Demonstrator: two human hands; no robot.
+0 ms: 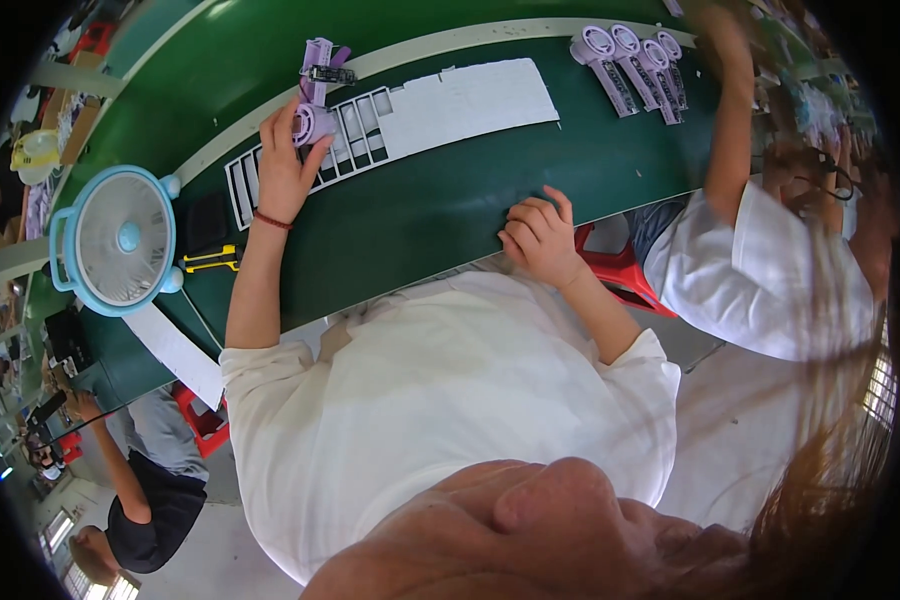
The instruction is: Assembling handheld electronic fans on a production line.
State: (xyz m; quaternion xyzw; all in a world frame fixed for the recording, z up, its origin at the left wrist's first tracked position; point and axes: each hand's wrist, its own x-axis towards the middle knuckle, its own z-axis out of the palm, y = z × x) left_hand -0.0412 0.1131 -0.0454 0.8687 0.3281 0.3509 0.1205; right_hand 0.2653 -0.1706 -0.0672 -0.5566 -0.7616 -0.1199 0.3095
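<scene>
My left hand (288, 168) has its fingers and thumb closed round the ring-shaped head of a light purple handheld fan housing (315, 122). The handle of this housing points away from me, with a small dark part (332, 75) lying across it. Under it lies a white divider tray (470, 105), with narrow slots on its left and a flat, covered stretch on its right. Near the front edge of the table, my right hand (540, 238) is loosely curled, with nothing visible in its fingers.
Several purple fan housings (638, 65) stand grouped at the far right, near a co-worker's blurred arm (732, 120). A light blue desk fan (120, 240) stands at left, beside a yellow-and-black cutter (210, 259). Red stools (625, 268) flank me along the green table (400, 240).
</scene>
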